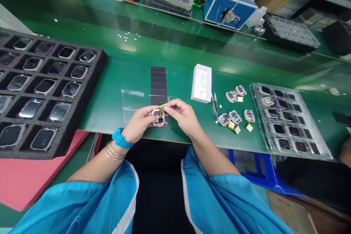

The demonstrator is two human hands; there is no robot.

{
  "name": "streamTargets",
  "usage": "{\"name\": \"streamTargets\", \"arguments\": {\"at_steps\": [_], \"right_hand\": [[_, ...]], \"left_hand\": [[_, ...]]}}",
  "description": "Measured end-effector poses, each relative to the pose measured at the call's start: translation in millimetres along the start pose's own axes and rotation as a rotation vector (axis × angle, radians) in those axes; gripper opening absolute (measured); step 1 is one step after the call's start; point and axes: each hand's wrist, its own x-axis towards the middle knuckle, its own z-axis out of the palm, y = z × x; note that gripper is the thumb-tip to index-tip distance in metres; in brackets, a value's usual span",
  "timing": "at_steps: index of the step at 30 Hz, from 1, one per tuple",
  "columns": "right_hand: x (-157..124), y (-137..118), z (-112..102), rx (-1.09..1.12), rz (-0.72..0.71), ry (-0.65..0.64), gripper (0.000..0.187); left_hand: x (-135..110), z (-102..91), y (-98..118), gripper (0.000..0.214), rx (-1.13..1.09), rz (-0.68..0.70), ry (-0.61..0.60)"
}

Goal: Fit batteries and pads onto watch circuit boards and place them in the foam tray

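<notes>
My left hand [139, 122] is closed around a small white watch case [158, 117] held just above the near edge of the green table [109, 91]. My right hand [182, 114] pinches a small yellow-wrapped battery [162, 108] at the top of that case. Just behind my hands lies a strip of dark rectangular pads [158, 84] on a clear sheet. To the right, several more white watch cases with yellow batteries [233, 117] lie loose on the table.
A black foam tray [90, 80] full of watch screens fills the left. A clear blister tray [290, 120] with watch parts sits at right. A small white box [202, 82] stands mid-table. A blue device [227, 5] and stacked trays line the far edge.
</notes>
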Motion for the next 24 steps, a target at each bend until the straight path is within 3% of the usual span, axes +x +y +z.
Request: {"name": "streamTargets", "arguments": {"at_steps": [4,13,17,21,24], "right_hand": [[-3.8,-8.7,3.8,-0.147,-0.201,0.088,0.012],[-11.4,-13.6,10.8,-0.354,-0.299,0.148,0.005],[-13.9,-13.4,12.9,-0.489,-0.494,0.179,0.005],[-17.5,-13.0,10.6,-0.750,-0.774,0.121,0.011],[-20.2,-10.9,9.5,-0.884,-0.801,0.016,0.016]], "left_hand": [[-1.2,-0.9,-3.3,0.051,-0.015,0.030,-0.067],[2.0,-0.1,-6.5,0.034,-0.039,-0.036,0.004],[-0.2,1.1,-0.5,0.025,-0.098,-0.068,0.064],[-5.0,-1.2,6.7,0.031,-0.262,-0.150,0.044],[-6.9,-5.1,6.4,0.031,-0.303,-0.145,0.040]]}}
